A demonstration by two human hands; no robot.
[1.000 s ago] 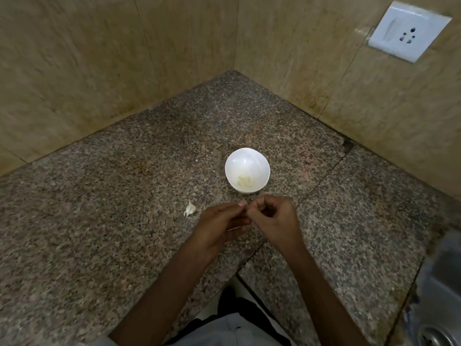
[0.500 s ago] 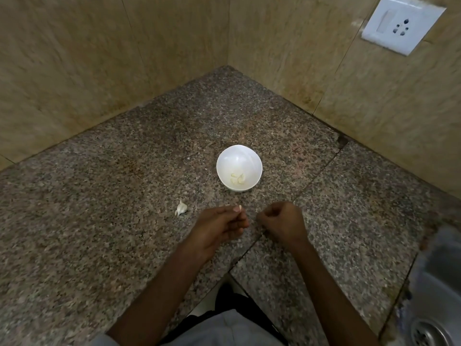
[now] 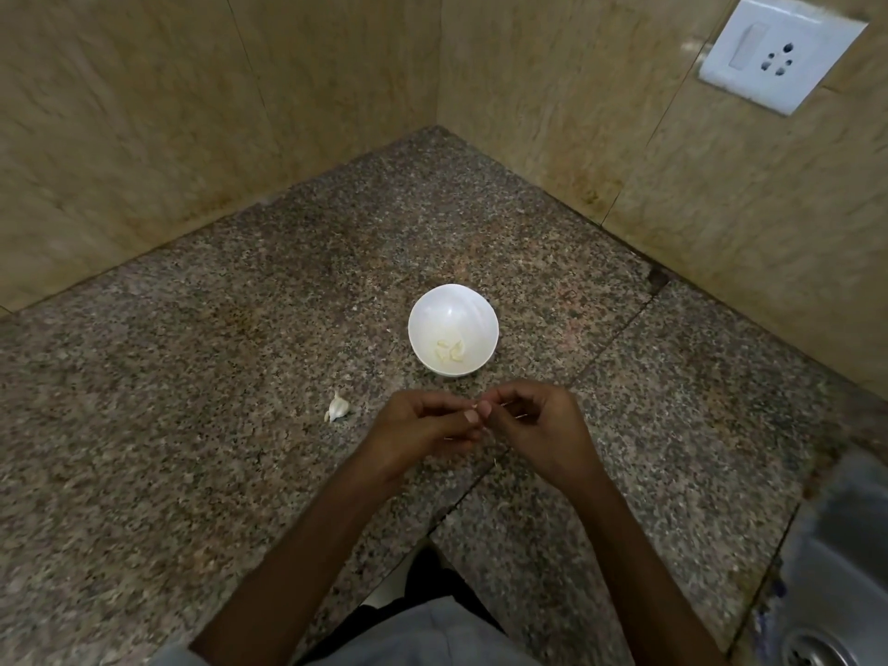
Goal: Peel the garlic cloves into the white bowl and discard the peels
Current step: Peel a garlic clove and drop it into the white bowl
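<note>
Granite, speckled grey and brown, forms the bench (image 3: 192,425), which runs into a corner between two beige tiled walls (image 3: 144,113). A white bowl (image 3: 451,307) stands upright on the bench a little way out from that corner, and a few peeled cloves (image 3: 450,352) lie together at its bottom, toward the near side.

Both hands are over the bench just in front of the bowl, not touching it. The left hand (image 3: 423,425) and the right hand (image 3: 545,425) meet fingertip to fingertip, each grip closed, with thumb and curled fingers pinching at the same small spot. What sits between the fingertips is mostly hidden. Only a few thin pale wisps of peel (image 3: 513,406) show by the right hand's fingers.

One unpeeled clove (image 3: 338,407) lies on the bench just left of the left hand, apart from it and from the bowl.

A white socket plate (image 3: 778,52) is fixed to the right-hand wall. A steel sink (image 3: 826,593) with its drain (image 3: 817,648) shows at the lower right edge, blurred.
</note>
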